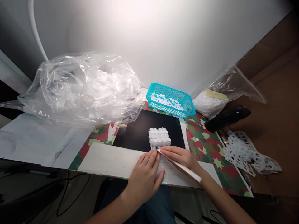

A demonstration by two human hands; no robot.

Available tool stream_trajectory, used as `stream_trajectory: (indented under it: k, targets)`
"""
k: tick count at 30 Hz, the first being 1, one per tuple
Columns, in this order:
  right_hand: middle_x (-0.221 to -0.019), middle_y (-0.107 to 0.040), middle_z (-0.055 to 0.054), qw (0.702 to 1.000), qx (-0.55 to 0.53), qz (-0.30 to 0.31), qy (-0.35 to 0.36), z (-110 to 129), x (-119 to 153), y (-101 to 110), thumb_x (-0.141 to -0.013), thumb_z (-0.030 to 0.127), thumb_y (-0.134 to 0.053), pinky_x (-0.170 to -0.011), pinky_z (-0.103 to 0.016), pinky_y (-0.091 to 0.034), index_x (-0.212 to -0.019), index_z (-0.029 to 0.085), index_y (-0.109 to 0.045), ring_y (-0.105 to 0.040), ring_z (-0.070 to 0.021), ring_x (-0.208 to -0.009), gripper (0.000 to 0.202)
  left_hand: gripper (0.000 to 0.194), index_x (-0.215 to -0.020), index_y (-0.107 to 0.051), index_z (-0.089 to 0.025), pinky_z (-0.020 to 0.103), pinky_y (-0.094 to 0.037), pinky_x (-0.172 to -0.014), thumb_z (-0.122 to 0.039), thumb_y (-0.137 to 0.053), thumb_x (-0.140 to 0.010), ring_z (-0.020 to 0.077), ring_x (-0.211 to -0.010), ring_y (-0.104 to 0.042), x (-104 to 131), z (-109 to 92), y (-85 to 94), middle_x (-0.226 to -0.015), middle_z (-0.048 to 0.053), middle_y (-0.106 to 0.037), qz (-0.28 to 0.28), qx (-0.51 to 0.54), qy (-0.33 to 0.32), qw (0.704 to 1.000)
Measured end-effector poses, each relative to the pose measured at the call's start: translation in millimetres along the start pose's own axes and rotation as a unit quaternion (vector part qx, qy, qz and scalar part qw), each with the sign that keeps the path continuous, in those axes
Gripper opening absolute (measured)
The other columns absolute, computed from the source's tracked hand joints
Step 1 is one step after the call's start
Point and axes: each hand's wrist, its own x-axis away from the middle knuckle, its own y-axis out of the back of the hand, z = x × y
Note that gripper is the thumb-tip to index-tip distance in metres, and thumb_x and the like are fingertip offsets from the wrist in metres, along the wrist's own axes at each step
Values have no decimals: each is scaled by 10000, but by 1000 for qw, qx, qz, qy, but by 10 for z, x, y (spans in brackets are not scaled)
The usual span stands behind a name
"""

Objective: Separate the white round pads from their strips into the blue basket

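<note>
My left hand [145, 175] lies palm down at the near table edge, fingers pressing on a white sheet [109, 160]. My right hand [181, 156] holds a thin white strip [184, 168] that runs from its fingertips back along the wrist. Just beyond both sets of fingertips a small block of white round pieces [159, 137] sits on a black mat [140, 130]. The fingertips of both hands almost meet at the block's near edge.
A turquoise basket [189, 105] of white round pieces stands behind the mat. A big crumpled clear plastic bag [79, 87] fills the left. On the right lie a smaller clear bag [224, 93], a black object [227, 117] and punched white sheets [247, 152].
</note>
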Motion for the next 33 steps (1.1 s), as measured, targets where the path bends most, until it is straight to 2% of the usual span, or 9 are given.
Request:
stream_trajectory:
  k: [6,11,13,16,20,26,33]
  targets:
    - [-1171,-644,-117,999,26,0,37,-33,16,-75,-916,84,-471,-888,-297,-548,-1337,169,-462,-607,-175,-1089,429,453,-1267,-507,-79,390,-381,-976,-332,-451,-895,272,-1157,-506,-11,-2,6,-1276,146,-550,0,6,-1,1000]
    - [-1278,-574,-127,997,74,-27,22,-69,41,-178,-912,53,-456,-897,-301,-544,-1425,188,-320,-597,-184,-1111,547,476,-1298,-478,-76,381,-382,-973,-327,-454,-894,265,-1156,-508,-17,2,7,-1269,136,-558,-5,8,-5,1000]
    - [-1262,-586,-127,995,85,-35,26,-77,25,-180,-905,44,-465,-898,-291,-544,-1417,182,-338,-610,-182,-1094,545,480,-1305,-469,-79,384,-380,-974,-331,-448,-897,267,-1158,-507,-16,6,5,-1274,133,-555,-5,8,-6,1000]
    - [-1189,-637,-128,996,75,-43,35,-68,-17,-146,-894,39,-478,-894,-266,-543,-1341,144,-452,-629,-174,-1063,460,467,-1294,-477,-81,388,-380,-973,-329,-441,-900,268,-1152,-510,-12,6,5,-1270,136,-556,-5,10,-3,1000]
    - [-1098,-683,-94,999,13,-48,-11,-13,-62,-74,-907,106,-487,-882,-247,-543,-1170,146,-590,-655,-161,-1002,285,467,-1289,-480,-82,386,-390,-962,-330,-454,-894,265,-1136,-520,-11,-6,21,-1257,137,-563,-8,12,-1,1000]
    - [-1027,-693,-41,992,-75,0,-104,31,-21,8,-929,169,-465,-810,-225,-550,-1098,190,-596,-670,-140,-916,216,478,-1302,-466,-88,395,-409,-949,-338,-459,-894,265,-1128,-527,-9,-12,33,-1259,143,-562,-8,13,1,1000]
    - [-1120,-663,-62,992,-96,19,-82,-47,149,-40,-926,160,-478,-946,-314,-502,-1147,189,-593,-605,-181,-1081,251,485,-1341,-415,-88,401,-372,-1030,-317,-439,-915,247,-1222,-468,87,29,38,-1334,138,-503,8,3,-17,1000]
